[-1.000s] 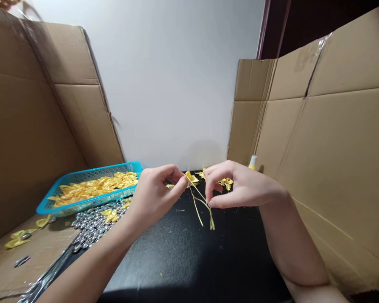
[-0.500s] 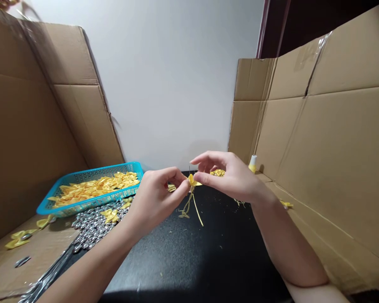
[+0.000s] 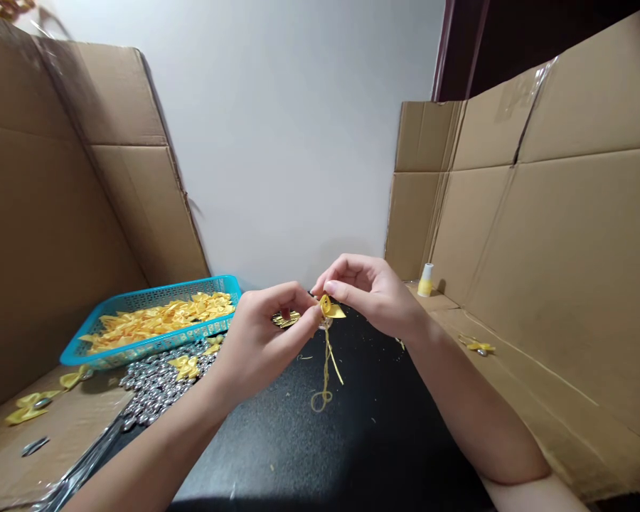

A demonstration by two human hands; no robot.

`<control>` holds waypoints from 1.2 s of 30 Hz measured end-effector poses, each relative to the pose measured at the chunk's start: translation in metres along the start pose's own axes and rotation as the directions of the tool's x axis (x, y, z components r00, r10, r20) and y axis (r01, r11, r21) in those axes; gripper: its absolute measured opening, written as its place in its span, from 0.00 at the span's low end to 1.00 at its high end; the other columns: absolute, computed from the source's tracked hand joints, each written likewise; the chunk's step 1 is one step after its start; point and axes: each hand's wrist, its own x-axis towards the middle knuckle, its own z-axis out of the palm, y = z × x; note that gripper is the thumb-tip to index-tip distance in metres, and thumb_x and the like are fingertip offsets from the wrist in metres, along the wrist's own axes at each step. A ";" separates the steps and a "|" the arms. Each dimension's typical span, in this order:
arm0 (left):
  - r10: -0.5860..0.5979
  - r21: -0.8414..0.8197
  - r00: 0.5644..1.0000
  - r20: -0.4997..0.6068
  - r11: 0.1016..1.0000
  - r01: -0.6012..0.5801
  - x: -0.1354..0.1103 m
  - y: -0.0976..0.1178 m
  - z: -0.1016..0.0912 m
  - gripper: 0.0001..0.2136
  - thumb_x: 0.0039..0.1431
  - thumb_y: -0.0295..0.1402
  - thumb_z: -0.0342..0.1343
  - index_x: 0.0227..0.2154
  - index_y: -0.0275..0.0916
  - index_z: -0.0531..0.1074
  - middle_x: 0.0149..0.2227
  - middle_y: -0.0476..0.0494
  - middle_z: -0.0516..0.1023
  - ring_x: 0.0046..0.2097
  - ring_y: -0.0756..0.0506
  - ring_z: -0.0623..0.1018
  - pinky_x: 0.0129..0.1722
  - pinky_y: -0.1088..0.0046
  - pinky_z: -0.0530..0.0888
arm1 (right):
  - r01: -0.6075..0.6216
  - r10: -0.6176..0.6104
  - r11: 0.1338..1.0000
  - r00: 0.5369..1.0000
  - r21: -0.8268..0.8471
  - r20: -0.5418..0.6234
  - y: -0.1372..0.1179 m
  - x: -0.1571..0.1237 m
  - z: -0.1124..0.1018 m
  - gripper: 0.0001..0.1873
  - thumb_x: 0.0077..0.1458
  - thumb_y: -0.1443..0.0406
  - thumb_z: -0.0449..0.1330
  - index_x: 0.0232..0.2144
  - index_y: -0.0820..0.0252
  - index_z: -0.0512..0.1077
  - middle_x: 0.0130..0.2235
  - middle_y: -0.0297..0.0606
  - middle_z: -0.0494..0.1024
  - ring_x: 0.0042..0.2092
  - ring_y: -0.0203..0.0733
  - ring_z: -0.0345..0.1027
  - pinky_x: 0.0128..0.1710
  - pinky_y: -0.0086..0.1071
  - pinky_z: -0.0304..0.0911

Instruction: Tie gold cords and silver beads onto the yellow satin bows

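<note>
My left hand (image 3: 264,338) and my right hand (image 3: 370,291) meet above the black table (image 3: 320,441), both pinched on a small yellow ribbon bow (image 3: 331,308). A thin gold cord (image 3: 325,370) hangs from the bow and ends in a loop just above the table. My left thumb and forefinger grip the bow's middle from the left. The fingertips of my right hand press on it from the right and from above.
A blue basket (image 3: 154,293) full of yellow bows stands at the left. Beside it lies a heap of silver metal pieces (image 3: 154,384). Loose bows (image 3: 29,405) lie on cardboard. Cardboard walls (image 3: 565,235) stand at both sides. A small glue bottle (image 3: 425,279) stands at the back right.
My right hand rose from the cord's lower end to the bow and closed on it. The cord, held taut before, now hangs down in a loop.
</note>
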 end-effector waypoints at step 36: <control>0.156 -0.094 0.974 -0.164 0.980 -0.173 -0.014 0.001 -0.004 0.05 0.56 0.25 0.57 0.30 0.42 0.74 0.24 0.53 0.75 0.26 0.52 0.70 0.26 0.76 0.66 | -0.157 0.177 0.775 0.984 0.612 0.028 -0.001 -0.001 0.022 0.07 0.45 0.63 0.69 0.22 0.60 0.77 0.27 0.31 0.78 0.28 0.30 0.69 0.28 0.24 0.63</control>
